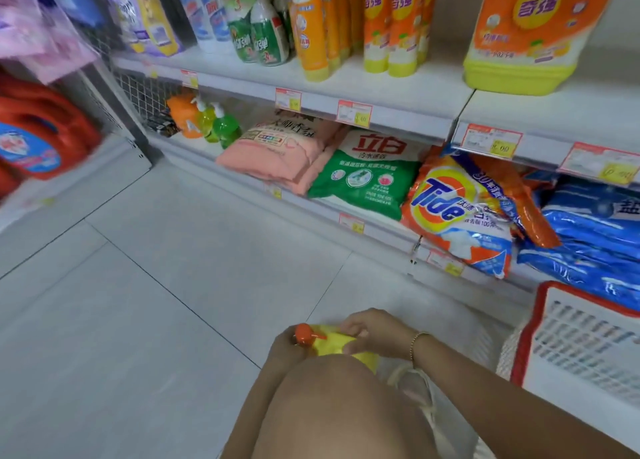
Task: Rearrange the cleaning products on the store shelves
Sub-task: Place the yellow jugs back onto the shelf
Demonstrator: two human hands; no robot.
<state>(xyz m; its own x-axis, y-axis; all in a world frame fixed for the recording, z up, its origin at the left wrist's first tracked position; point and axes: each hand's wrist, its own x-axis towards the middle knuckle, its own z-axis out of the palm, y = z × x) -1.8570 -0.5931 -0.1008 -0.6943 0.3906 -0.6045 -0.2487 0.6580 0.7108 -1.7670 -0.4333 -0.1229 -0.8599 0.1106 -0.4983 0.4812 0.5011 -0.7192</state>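
Note:
A yellow bottle (341, 346) with an orange pump top lies low over the floor in front of my knee. My left hand (285, 349) grips it near the orange pump, mostly hidden behind the knee. My right hand (372, 334) curls over the bottle's body from above. On the bottom shelf (311, 205) lie a pink bag (277, 150), a green and white bag (367, 174), an orange Tide bag (460, 212) and blue bags (595, 237). Orange and yellow bottles (391, 22) stand on the upper shelf.
A red-rimmed white basket (581, 347) stands on the floor at the right. Small green and yellow pump bottles (218, 126) sit at the bottom shelf's left end. Red detergent jugs (38, 133) fill the left rack. Grey floor tiles (156, 285) stretch to the left.

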